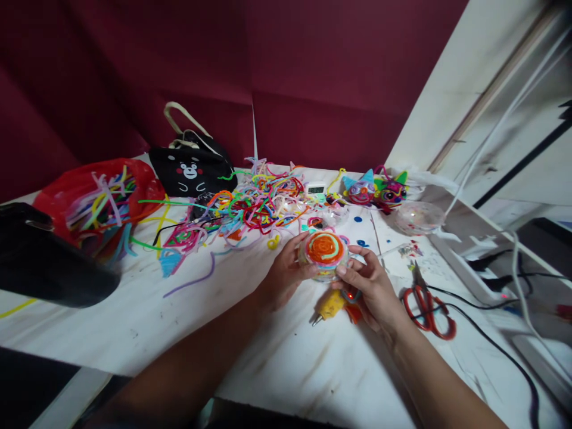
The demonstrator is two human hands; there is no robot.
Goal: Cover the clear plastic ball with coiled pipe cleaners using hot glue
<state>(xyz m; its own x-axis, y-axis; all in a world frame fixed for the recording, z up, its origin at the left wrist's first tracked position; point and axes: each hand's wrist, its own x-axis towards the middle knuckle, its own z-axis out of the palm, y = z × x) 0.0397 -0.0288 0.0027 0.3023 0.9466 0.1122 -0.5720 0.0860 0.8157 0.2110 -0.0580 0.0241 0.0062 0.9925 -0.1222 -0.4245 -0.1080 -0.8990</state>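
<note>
Both my hands hold a round clear ornament (322, 273) above the table. A coil of orange pipe cleaner (326, 245) with a pale green curl and a pink rim covers its upper face. My left hand (286, 271) grips its left side, and my right hand (369, 280) has thumb and fingers on the right side. Below them on the table lies a yellow hot glue gun (331, 305), partly hidden by my right hand; a small red light glows near it. Red-handled scissors (426, 310) lie to the right of my right hand.
Loose pipe cleaners (263, 202) are heaped at the back. A red bag (147, 185) of more stands left, beside a black bear-face bag (192, 170) and a black object (49, 256). Decorated figures (360, 189), a clear bowl (419, 217) and black cables (487, 333) are on the right.
</note>
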